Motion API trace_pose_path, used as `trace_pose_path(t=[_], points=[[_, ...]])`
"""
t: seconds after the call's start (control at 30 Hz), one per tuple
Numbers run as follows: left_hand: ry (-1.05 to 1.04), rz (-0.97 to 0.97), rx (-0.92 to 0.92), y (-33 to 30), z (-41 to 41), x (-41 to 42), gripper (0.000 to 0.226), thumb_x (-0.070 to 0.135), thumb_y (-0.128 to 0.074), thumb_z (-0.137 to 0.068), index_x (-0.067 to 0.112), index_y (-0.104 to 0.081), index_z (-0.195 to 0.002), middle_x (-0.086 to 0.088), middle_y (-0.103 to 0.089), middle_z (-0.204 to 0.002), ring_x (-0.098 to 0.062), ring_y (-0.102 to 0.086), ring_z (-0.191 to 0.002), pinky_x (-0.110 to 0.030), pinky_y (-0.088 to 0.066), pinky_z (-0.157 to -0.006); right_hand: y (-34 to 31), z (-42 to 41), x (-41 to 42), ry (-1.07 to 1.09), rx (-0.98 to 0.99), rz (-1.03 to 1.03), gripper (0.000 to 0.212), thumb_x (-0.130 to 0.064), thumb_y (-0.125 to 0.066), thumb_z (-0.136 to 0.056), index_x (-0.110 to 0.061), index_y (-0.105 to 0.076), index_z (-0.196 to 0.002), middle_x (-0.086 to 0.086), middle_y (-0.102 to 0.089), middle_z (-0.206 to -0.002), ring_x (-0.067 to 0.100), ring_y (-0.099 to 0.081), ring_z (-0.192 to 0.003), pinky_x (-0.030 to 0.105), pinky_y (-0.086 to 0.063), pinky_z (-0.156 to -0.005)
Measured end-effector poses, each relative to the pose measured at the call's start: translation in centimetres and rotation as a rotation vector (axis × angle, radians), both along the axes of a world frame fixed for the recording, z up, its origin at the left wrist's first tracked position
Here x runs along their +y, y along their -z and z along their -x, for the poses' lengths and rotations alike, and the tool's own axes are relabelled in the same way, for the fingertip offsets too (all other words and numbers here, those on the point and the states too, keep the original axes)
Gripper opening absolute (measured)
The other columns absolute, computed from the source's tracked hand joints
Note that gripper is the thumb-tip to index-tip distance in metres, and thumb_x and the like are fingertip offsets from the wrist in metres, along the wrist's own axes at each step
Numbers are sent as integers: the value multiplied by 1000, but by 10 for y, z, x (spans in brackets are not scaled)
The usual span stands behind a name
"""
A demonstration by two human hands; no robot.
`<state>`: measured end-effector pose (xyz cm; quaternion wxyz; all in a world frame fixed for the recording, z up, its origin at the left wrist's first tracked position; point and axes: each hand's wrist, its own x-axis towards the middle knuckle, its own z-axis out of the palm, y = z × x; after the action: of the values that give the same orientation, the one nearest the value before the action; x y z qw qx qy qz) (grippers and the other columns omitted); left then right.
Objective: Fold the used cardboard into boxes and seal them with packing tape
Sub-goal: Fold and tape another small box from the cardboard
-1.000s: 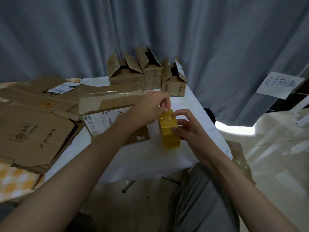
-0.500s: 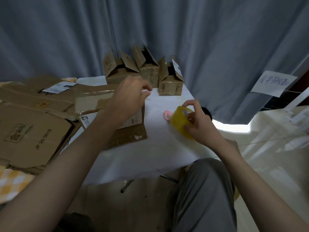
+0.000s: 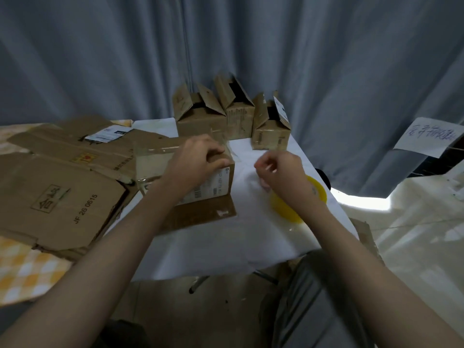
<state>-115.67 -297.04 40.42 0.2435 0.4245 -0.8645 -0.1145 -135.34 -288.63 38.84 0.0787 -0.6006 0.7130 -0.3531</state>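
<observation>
A partly folded cardboard box point(image 3: 221, 183) with a white label stands on the white table point(image 3: 226, 244). My left hand point(image 3: 200, 159) grips its top right corner, fingers curled over the edge. A strip of clear tape shines on the box's top to the left of that hand. The yellow tape roll point(image 3: 286, 209) lies flat on the table, partly under my right wrist. My right hand point(image 3: 278, 172) hovers just right of the box with its fingers curled together. A small pink object point(image 3: 263, 183) peeks out beneath it; whether the fingers hold anything is unclear.
Three small boxes with open flaps point(image 3: 238, 116) stand at the table's far edge against a grey curtain. Flattened cardboard sheets point(image 3: 62, 197) are piled on the left. A handwritten paper note point(image 3: 431, 136) hangs at right. My knee is below the table's near edge.
The right hand has let go of the yellow roll, which now lies flat on the table. The left hand moved onto the box's top corner. The right hand shifted left over the pink object.
</observation>
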Motion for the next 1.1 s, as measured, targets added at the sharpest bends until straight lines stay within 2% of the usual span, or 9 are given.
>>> trace_pose_path(t=[0.07, 0.17, 0.33, 0.5, 0.6, 0.67, 0.83, 1.0, 1.1], points=[[-3, 2, -5, 0, 0, 0, 41, 42, -71, -87, 19, -70, -121, 0, -64, -121, -15, -55, -110, -40, -48, -98, -13, -21, -15, -27, -139, 72, 12, -8, -65, -87, -9, -73, -78, -6, -68, -67, 9, -64, -64, 24, -51, -65], [22, 3, 4, -1, -2, -2, 35, 39, -74, -86, 21, -73, -116, -2, -66, -115, -17, -58, -104, -42, -51, -92, -18, -42, -34, -53, -272, 45, 8, -12, -71, -86, -6, -77, -88, 4, -73, -81, 7, -60, -67, 16, -46, -61], [48, 25, -32, 3, -7, -6, 35, 36, -77, -82, 24, -73, -115, 1, -67, -114, -16, -58, -104, -40, -51, -89, -2, -51, -43, 40, -364, -23, 15, -21, -78, -82, -9, -72, -88, -4, -66, -73, 4, -57, -64, 16, -43, -59], [86, 60, -39, 6, -6, -23, 30, 41, -66, -89, 23, -74, -111, 6, -63, -103, -10, -56, -94, -20, -42, -74, 9, -50, -39, 111, -702, -76, 19, -18, -82, -81, -4, -71, -88, 10, -73, -81, 15, -68, -68, 29, -60, -65], [159, 78, -127, 2, 0, -40, 28, 35, -55, -96, 27, -68, -119, 7, -59, -118, -13, -53, -108, -31, -45, -91, 14, -49, -37, 106, -846, -91, 17, -15, -79, -84, -2, -71, -91, 10, -72, -79, 13, -67, -65, 24, -56, -60], [247, 99, -278, 0, 6, -50, 32, 35, -47, -100, 31, -64, -126, 12, -56, -131, -14, -46, -113, -36, -42, -95, 14, -49, -37, 102, -877, -95, 15, -14, -78, -85, -1, -71, -91, 9, -72, -76, 13, -68, -63, 23, -55, -59], [359, 159, -540, -4, 15, -74, 42, 46, -26, -98, 35, -64, -113, 14, -60, -122, -13, -43, -115, -33, -33, -82, 14, -46, -37, 73, -879, -113, 20, -15, -78, -86, 1, -71, -94, 10, -72, -79, 12, -69, -63, 27, -59, -64], [303, 30, -494, -3, 18, -91, 32, 41, -31, -103, 27, -59, -110, 10, -52, -107, -14, -52, -100, -38, -47, -86, 16, -46, -39, 90, -856, -119, 15, -16, -77, -86, -4, -72, -92, 6, -73, -77, 8, -67, -59, 22, -57, -60], [254, -35, -439, 4, 16, -97, 34, 45, -32, -102, 26, -53, -121, 8, -49, -121, -13, -54, -98, -36, -47, -78, 17, -46, -40, 86, -871, -115, 14, -18, -78, -86, -6, -73, -92, 5, -73, -76, 7, -68, -57, 21, -57, -59]])
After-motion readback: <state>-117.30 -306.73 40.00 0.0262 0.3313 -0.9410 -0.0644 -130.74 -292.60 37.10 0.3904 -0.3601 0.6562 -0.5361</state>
